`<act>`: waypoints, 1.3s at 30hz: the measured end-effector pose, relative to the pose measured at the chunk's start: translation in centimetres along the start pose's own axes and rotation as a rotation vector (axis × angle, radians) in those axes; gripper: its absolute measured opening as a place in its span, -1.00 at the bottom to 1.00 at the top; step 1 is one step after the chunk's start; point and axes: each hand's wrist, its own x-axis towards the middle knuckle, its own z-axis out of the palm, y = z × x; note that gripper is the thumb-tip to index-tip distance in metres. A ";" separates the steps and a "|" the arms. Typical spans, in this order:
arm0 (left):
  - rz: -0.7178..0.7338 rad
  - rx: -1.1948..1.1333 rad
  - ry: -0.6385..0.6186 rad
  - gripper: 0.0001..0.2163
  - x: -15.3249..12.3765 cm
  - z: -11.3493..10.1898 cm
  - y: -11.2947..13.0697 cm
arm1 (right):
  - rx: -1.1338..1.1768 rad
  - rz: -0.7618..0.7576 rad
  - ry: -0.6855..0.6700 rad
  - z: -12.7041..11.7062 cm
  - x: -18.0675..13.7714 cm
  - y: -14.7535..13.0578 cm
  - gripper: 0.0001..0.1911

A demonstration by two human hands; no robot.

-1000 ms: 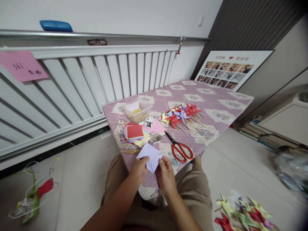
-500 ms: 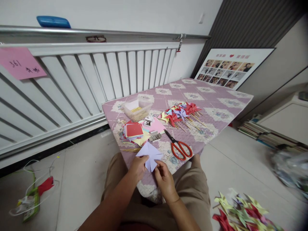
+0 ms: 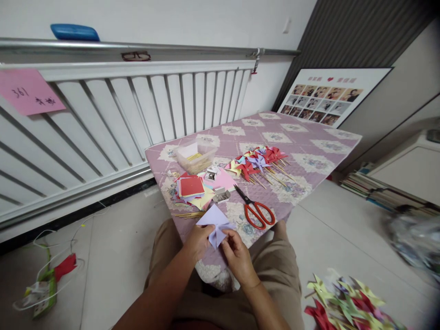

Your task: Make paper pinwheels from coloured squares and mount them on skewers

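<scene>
A lavender paper square (image 3: 213, 216), cut in from its corners, is held over the near end of the table. My left hand (image 3: 198, 242) pinches it near the middle, thumb on top. At its right side, my right hand (image 3: 236, 252) grips a corner flap between thumb and fingers. Just beyond lie thin wooden sticks (image 3: 189, 214) and a stack of coloured paper squares (image 3: 191, 187). Orange-handled scissors (image 3: 256, 208) rest to the right, blades pointing away. A small open box (image 3: 222, 195) sits between the stack and the scissors.
Finished paper pinwheels (image 3: 257, 161) on sticks lie mid-table. A clear plastic box (image 3: 195, 155) holds sticks. More pinwheels (image 3: 350, 300) are on the floor at right. The radiator (image 3: 165, 105) stands along the left; a power strip (image 3: 46, 293) with cables lies on the floor.
The right-hand flap of the lavender paper has been bent in toward the centre. My left thumb has shifted slightly inward, and both hands stay close together.
</scene>
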 end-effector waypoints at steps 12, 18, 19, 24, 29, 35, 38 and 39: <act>0.050 0.027 0.001 -0.78 0.4 -0.2 -0.5 | -0.088 -0.014 -0.038 -0.4 0.7 -0.8 -0.86; 0.056 0.025 -0.011 -0.83 0.3 -0.2 -0.6 | -0.086 0.046 0.031 0.6 1.3 -0.6 -0.75; 0.055 0.020 -0.009 -0.82 0.3 -0.2 -0.6 | -0.086 0.054 0.040 0.7 1.4 -0.6 -0.74; 0.038 -0.007 -0.001 -0.75 0.1 0.0 -0.5 | -0.111 0.072 0.062 0.9 1.9 -0.4 -0.74; 0.007 -0.009 -0.003 -0.72 -0.1 0.1 -0.4 | -0.150 0.074 0.070 0.9 2.1 -0.5 -0.74; 0.015 0.002 0.021 -0.72 0.1 0.0 -0.4 | -0.177 0.067 0.070 0.9 2.1 -0.5 -0.74; 0.019 0.022 0.031 -0.73 0.1 -0.1 -0.4 | -0.183 0.062 0.074 1.0 2.1 -0.5 -0.74; 0.019 0.030 0.032 -0.73 0.2 -0.1 -0.5 | -0.185 0.061 0.075 1.0 2.1 -0.5 -0.74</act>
